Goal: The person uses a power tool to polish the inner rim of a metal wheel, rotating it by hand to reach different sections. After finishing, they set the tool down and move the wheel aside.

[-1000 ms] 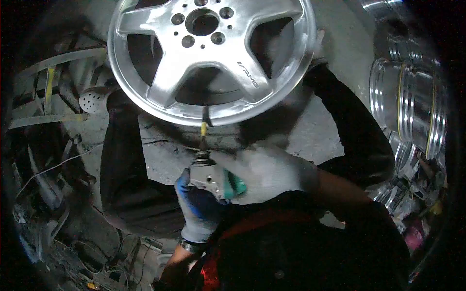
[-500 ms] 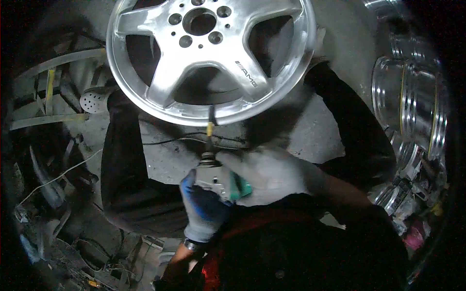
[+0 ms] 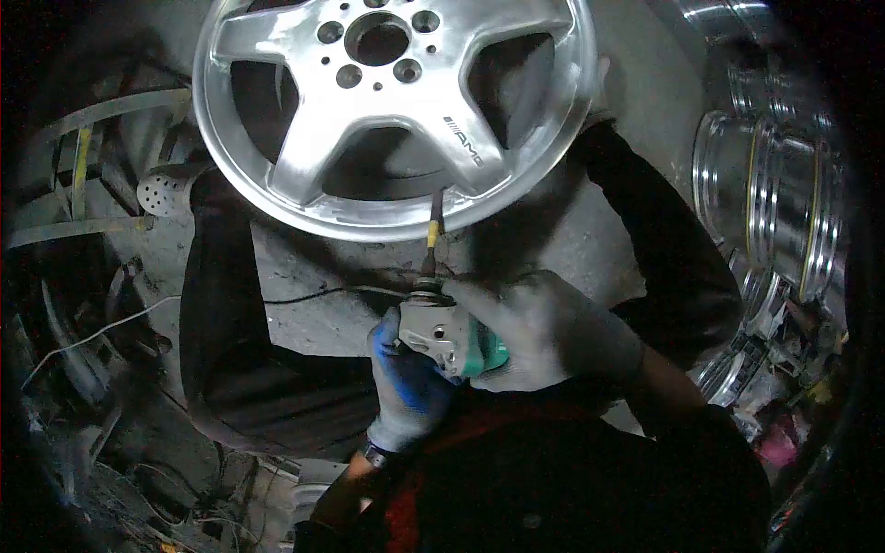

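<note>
Both hands hold a grey and green power tool (image 3: 440,334) with a long thin bit (image 3: 433,235) that has a yellow band. My left hand (image 3: 406,382), in a grey and blue glove, is wrapped round the tool's left and lower side. Over its right side lies my right hand (image 3: 544,332), in a grey glove, slightly blurred. The bit's dark tip overlaps the lower rim of a silver five-spoke wheel (image 3: 318,138) near the base of the spoke marked AMG; whether it touches the metal cannot be made out.
More shiny rims (image 3: 728,189) are stacked at the right, with scraps below them. A curved metal frame (image 3: 78,230) and dark parts lie at the left. A cable (image 3: 313,295) crosses the floor behind the tool. My bent legs flank the work area.
The tool and both hands have moved right, and the bit's tip has shifted from the middle of the lower rim toward the AMG spoke. The view has shifted slightly.
</note>
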`<state>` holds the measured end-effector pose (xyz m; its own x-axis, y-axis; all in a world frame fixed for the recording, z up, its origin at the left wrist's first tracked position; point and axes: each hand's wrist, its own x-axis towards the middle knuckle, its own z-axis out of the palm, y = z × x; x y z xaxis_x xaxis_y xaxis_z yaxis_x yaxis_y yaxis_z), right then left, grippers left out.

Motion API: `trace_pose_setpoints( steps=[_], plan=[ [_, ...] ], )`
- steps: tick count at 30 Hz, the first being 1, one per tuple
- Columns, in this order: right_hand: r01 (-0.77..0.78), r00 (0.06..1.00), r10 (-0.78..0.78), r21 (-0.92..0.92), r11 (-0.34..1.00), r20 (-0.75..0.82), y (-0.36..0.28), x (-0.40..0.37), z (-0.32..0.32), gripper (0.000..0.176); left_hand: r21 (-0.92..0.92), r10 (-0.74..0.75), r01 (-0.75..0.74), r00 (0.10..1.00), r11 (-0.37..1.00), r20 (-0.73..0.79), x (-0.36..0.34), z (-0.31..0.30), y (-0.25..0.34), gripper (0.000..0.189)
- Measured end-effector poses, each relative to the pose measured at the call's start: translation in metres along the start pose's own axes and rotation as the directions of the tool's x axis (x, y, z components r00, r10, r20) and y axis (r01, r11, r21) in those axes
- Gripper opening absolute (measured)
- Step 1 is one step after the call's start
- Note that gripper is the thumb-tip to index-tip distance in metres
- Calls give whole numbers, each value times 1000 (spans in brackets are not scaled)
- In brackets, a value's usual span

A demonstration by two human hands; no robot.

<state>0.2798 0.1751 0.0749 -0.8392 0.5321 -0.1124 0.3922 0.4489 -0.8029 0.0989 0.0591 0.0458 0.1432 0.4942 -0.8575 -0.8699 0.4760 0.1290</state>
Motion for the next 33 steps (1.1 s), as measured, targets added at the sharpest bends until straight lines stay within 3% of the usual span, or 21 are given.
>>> trace_pose_setpoints(
  steps=[2,3,5,6,7,9,10,11,13,15,16,20,22,23,24,26,28,31,33],
  plan=[
    [-57,986,69,-81,995,152,-1,6,9,98,-55,38,-38,999,998,2,-2,-5,8,46],
    [-52,986,63,-74,996,153,-3,15,10,98,-102,71,-71,997,992,1,-4,-10,14,45],
    [-174,876,173,-38,984,451,-14,48,9,93,-191,54,-46,998,980,38,-10,-20,30,46],
    [-121,944,89,82,989,318,-9,52,29,88,-95,172,-177,983,980,-60,-13,-21,37,46],
    [-124,945,91,88,988,314,-11,60,36,88,15,293,-294,945,956,-142,-16,-23,45,47],
    [-42,978,19,106,994,209,-15,77,46,81,7,322,-322,944,947,-73,-18,-37,58,42],
    [107,992,-103,52,993,-73,-15,84,56,79,47,359,-356,932,933,-60,-18,-38,62,41],
    [108,992,-104,51,993,-76,-13,81,56,79,84,394,-390,918,917,-46,-18,-41,66,40],
    [-46,980,21,127,991,197,-14,76,45,80,84,398,-400,917,913,34,-13,-47,63,42],
    [-113,953,85,80,990,292,-14,61,28,85,45,312,-309,939,950,-145,-14,-25,47,45],
    [-170,914,145,35,985,379,-12,51,21,90,-26,222,-224,972,974,-82,-10,-26,39,47],
    [-161,961,165,-35,986,222,-6,9,10,100,-123,66,-68,998,990,-16,1,-8,7,47],
    [-238,915,240,-46,970,326,-14,15,-3,98,-153,-27,28,1000,988,9,4,-2,4,47],
    [-316,853,313,-63,947,417,-18,20,-9,96,-158,-21,22,1000,987,8,4,-5,5,47],
    [-310,855,307,-62,949,419,-16,21,-1,96,-160,3,0,1000,987,14,4,-12,7,46],
    [-126,951,152,-113,986,271,-12,25,24,90,-156,30,-28,999,987,14,2,-28,15,45],
    [-105,948,126,-89,991,291,-20,41,37,88,-71,205,-201,977,977,55,-5,-46,28,41],
    [-57,950,59,-15,998,307,-26,65,56,87,-87,278,-289,954,953,-115,-18,-48,47,44],
    [-13,993,15,-19,1000,118,-25,70,67,81,-70,291,-298,952,952,-95,-17,-52,52,44]
  ],
)
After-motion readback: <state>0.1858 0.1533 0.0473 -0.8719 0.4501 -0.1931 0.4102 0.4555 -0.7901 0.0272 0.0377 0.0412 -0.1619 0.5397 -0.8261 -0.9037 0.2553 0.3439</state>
